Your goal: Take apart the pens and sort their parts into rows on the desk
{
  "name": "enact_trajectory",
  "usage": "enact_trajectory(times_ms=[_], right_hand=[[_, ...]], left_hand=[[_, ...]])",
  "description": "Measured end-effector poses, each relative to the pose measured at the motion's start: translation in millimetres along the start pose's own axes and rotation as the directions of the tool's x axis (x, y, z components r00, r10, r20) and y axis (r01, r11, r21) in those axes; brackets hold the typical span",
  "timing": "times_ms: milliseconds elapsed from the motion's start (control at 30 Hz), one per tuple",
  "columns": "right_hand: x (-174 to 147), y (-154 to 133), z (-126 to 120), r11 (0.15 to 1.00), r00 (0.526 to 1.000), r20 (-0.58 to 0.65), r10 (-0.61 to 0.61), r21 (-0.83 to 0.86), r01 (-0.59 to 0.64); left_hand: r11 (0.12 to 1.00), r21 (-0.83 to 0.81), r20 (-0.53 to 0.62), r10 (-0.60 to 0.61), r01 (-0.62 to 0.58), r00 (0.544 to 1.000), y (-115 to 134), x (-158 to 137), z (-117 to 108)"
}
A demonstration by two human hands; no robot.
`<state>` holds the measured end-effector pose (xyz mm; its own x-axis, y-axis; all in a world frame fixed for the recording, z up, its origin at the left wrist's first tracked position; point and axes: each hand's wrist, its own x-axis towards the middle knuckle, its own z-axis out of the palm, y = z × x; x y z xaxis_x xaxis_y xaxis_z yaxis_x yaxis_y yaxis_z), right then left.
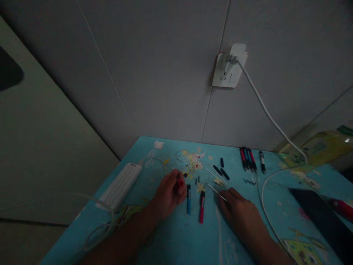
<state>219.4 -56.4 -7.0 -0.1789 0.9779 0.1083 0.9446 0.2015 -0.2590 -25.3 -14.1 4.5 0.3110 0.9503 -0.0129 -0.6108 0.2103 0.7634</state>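
My left hand [171,191] is closed around a red pen part [179,183], mostly hidden by the fingers. Between the fingers of my right hand [241,209] is a thin, pale pen refill [213,188], its tip pointing up and left. A blue pen barrel [189,200] and a red pen barrel [202,209] lie between my hands. Beyond them are more slim refills [211,172], several black pen grips [225,174] and small dark pieces [196,181] too tiny to name.
Several red and blue pens [248,159] lie in a row at the back right, beside a black-and-white pen [262,162]. A white power strip [121,186] lies left. From the wall socket [224,79], a white cable [264,106] drops onto the table. A dark flat object [317,211] lies right.
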Motion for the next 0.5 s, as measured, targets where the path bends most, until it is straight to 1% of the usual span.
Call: enact_trajectory(times_ms=[133,400,500], right_hand=[[0,2,5,0.999,1.000,-0.005,-0.023,-0.036,0.023],[3,-1,9,0.997,0.999,-0.033,0.000,-0.074,-0.002],[2,-4,5,0.999,0.999,-0.038,0.028,-0.040,-0.029]], left_hand=[[1.000,-0.007,0.034,-0.006,0.007,0.999,-2,-1,-1],[0.999,0.033,0.029,0.009,-0.010,1.000,-9,1,-4],[0.990,0.139,0.013,-0.015,0.013,1.000,-11,0,-6]])
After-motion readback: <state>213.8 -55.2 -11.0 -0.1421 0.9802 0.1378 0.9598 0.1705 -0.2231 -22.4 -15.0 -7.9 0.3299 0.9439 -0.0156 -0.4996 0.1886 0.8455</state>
